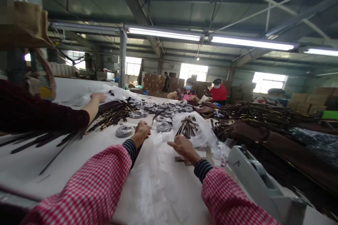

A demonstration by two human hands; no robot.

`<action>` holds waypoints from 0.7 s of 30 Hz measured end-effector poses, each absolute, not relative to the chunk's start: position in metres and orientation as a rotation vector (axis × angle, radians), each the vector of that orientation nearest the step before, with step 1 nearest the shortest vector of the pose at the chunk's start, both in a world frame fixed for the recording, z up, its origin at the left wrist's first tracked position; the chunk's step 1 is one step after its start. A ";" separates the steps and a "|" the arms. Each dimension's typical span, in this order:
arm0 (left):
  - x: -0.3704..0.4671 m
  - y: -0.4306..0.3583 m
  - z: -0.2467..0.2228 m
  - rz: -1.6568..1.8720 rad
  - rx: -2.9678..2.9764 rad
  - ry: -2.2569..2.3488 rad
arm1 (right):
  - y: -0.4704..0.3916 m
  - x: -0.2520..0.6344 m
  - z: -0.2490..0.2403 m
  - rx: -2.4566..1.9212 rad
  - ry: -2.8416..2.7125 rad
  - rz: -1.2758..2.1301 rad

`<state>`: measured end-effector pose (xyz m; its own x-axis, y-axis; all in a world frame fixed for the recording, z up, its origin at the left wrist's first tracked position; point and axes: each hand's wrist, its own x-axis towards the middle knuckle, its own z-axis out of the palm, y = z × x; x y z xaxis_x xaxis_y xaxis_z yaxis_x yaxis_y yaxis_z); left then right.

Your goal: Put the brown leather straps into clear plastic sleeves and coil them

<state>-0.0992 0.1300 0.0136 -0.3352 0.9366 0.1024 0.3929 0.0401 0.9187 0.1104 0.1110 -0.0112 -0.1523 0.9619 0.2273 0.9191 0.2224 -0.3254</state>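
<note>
My left hand [142, 132] is closed on a dark strap [136, 154], which runs down beside my sleeve. My right hand [182, 146] is closed at the right edge of clear plastic sheeting [155, 168], its index finger and thumb toward the left; what it pinches is too small to make out. Just beyond it, an open clear bag [203, 130] holds a bundle of short brown straps [188, 126]. Coiled grey rings [125, 131] lie left of my left hand, with another coil [163, 127] between and beyond my hands.
Another person's arm [91, 109] reaches in from the left over dark straps with metal buckles [113, 114]. A grey tape dispenser [253, 172] stands at the right, beside piled brown goods [245, 130]. Masked people [218, 91] work at the far end.
</note>
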 end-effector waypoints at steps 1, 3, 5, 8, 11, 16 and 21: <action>-0.094 0.133 0.002 1.198 1.454 1.805 | 0.112 0.109 -0.022 -1.764 -2.100 0.188; -0.089 0.137 -0.019 1.027 1.712 1.841 | 0.119 0.108 -0.036 -1.779 -2.057 0.265; -0.084 0.140 -0.032 0.889 1.935 1.850 | 0.127 0.110 -0.041 -1.758 -2.029 0.360; -0.077 0.151 -0.043 0.764 2.170 1.854 | 0.137 0.116 -0.043 -1.703 -1.990 0.483; -0.071 0.165 -0.050 0.655 2.314 1.815 | 0.138 0.119 -0.048 -1.676 -1.938 0.530; -0.066 0.178 -0.072 0.538 2.427 1.788 | 0.132 0.111 -0.056 -1.636 -1.834 0.537; -0.063 0.186 -0.081 0.543 2.508 1.836 | 0.132 0.107 -0.049 -1.462 -1.757 0.726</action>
